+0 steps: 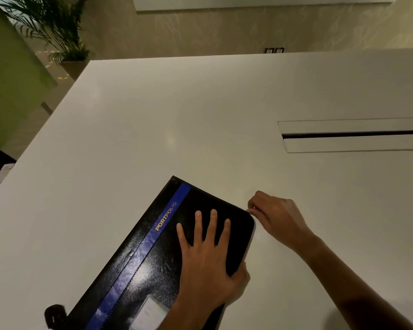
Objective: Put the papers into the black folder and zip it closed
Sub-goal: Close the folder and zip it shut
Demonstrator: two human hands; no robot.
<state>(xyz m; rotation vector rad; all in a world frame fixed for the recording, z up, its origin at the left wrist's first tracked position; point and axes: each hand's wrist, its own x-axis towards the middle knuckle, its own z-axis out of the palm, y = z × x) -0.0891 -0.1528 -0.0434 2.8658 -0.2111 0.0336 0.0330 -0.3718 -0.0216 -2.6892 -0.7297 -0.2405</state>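
The black folder lies closed on the white table, slanted, with a blue stripe and the yellow word PORTFOLIO on its cover. My left hand rests flat on the cover with fingers spread, its thumb wrapped around the right edge. My right hand is at the folder's rounded far right corner, fingers pinched on the small zipper pull. No papers are visible; the folder's inside is hidden.
A rectangular cable hatch with a dark slot is set into the table at the right. A small black strap loop sticks out at the folder's near left corner. A potted palm stands beyond the table's far left corner.
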